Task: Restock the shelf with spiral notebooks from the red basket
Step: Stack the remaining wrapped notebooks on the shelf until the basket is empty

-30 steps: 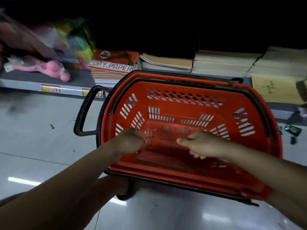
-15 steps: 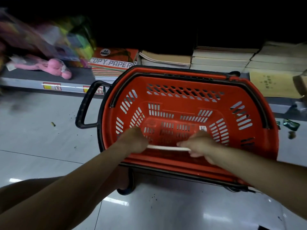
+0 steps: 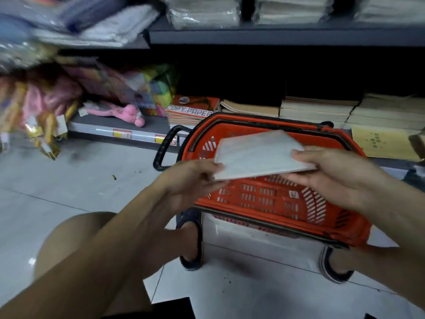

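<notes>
A pale grey notebook [image 3: 257, 154] hangs flat above the red basket [image 3: 271, 199], which stands on the floor in front of the bottom shelf [image 3: 119, 132]. My left hand [image 3: 195, 178] grips the notebook's near left corner. My right hand [image 3: 326, 169] holds its right edge. The notebook's spiral binding is not visible from here. The basket's inside looks bare where I can see it; the notebook hides part of it.
Stacks of brown and cream paper goods [image 3: 322, 109] and a copy paper pack [image 3: 190, 109] fill the bottom shelf behind the basket. A pink plush toy [image 3: 128, 112] lies to the left. Wrapped white stacks [image 3: 204, 12] sit on the upper shelf. My sandalled feet [image 3: 190, 240] flank the basket.
Both hands have lifted the notebook out of the basket, from its floor up to above the rim. The camera has tilted up, showing the upper shelf.
</notes>
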A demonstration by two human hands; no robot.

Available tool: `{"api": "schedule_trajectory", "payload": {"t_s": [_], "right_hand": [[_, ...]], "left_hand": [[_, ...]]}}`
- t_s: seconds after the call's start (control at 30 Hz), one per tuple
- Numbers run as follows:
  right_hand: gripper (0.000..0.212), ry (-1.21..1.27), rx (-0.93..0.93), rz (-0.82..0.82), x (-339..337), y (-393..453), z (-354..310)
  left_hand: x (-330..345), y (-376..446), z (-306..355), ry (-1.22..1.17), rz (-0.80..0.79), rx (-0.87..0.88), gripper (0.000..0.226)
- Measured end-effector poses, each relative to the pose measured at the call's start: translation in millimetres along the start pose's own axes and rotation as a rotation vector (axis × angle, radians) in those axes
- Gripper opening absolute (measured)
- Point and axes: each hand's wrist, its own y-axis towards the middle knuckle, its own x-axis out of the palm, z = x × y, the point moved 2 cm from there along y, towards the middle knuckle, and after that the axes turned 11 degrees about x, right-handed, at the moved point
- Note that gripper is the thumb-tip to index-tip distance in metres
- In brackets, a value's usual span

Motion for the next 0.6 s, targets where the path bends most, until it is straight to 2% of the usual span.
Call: {"api": "schedule_trajectory", "payload": {"t_s": [0.1,0.17,0.33,0.43,0.6], "right_hand": [[0.027,-0.110,-0.134,-0.116,9.5,-39.3,-1.2],[0.030,-0.151,-0.224,-0.155,14.5,-55.9,-4.7],[0.035,-0.216,-0.440,-0.142,26.4,-73.0,-17.4],[0.038,-0.218,-0.507,-0.122,36.6,-73.0,-21.6],[0.036,-0.144,-0.590,-0.143,54.0,-61.2,-40.4]], "left_hand": [[9.5,-34.2,5.4,-0.059,-0.104,0.151,0.037],[12.9,-49.0,15.9,-0.079,-0.077,0.254,0.039],[22.8,-71.8,39.1,-0.089,-0.117,0.511,0.044],[19.1,-72.3,53.1,-0.108,-0.063,0.623,0.047],[12.8,-56.2,71.2,-0.088,0.027,0.690,0.043]]}}
